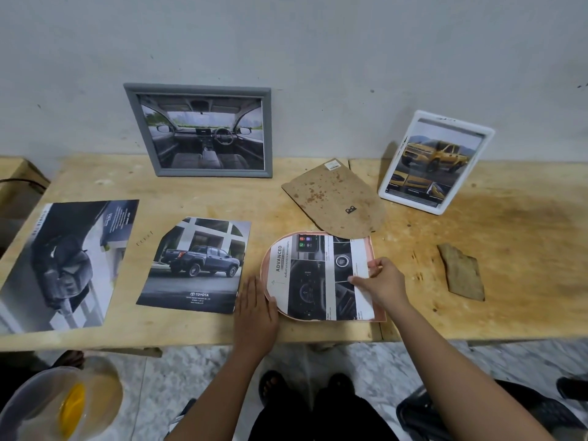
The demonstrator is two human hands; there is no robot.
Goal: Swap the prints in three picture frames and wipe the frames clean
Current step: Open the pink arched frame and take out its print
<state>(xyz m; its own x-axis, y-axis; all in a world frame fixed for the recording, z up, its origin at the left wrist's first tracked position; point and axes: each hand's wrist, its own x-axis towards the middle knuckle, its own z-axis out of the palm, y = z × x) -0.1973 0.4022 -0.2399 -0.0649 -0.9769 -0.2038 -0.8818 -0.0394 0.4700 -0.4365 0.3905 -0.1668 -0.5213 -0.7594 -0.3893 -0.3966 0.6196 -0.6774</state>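
A pink arch-shaped frame (377, 318) lies flat at the table's front edge with an "ADVANCED" print (313, 275) laid in it. My right hand (381, 283) pinches the print's right end. My left hand (256, 308) rests flat with straight fingers against the frame's rounded left side. The frame's brown backing board (334, 198) lies just behind it. A grey frame (199, 130) with a car-interior print leans on the wall. A white frame (436, 162) with a yellow truck print leans at the right. Two loose prints lie left: a blue pickup (194, 265) and a car seat (63, 265).
A brown stiff scrap (461, 272), perhaps a cloth, lies right of the pink frame on the wooden table (509, 307). A clear plastic container (60, 405) with something yellow sits on the floor at lower left. A cardboard box (16, 183) stands at the far left.
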